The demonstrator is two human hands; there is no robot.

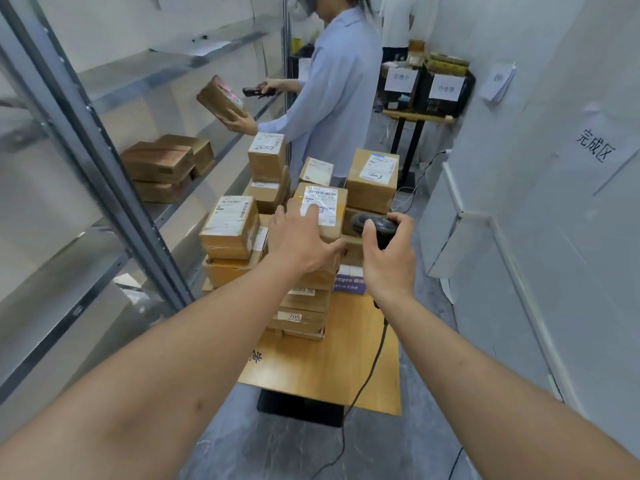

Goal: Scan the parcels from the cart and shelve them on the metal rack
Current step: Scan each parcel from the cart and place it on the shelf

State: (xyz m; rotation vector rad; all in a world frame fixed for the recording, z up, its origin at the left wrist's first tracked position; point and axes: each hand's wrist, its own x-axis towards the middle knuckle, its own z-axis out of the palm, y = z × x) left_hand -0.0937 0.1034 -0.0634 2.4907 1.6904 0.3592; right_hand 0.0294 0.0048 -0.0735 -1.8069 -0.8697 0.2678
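Several brown cardboard parcels are stacked on a wooden cart in front of me. My left hand grips the top parcel of the near middle stack, fingers over its white label and thumb on its near side. My right hand holds a black corded barcode scanner just right of that parcel, pointed toward it. The metal rack runs along the left, with three parcels on its middle shelf.
Another person stands beyond the cart, holding a parcel and a scanner at the rack. Labelled black crates sit on a stand at the back right. White cabinets line the right wall. The scanner cord hangs over the cart.
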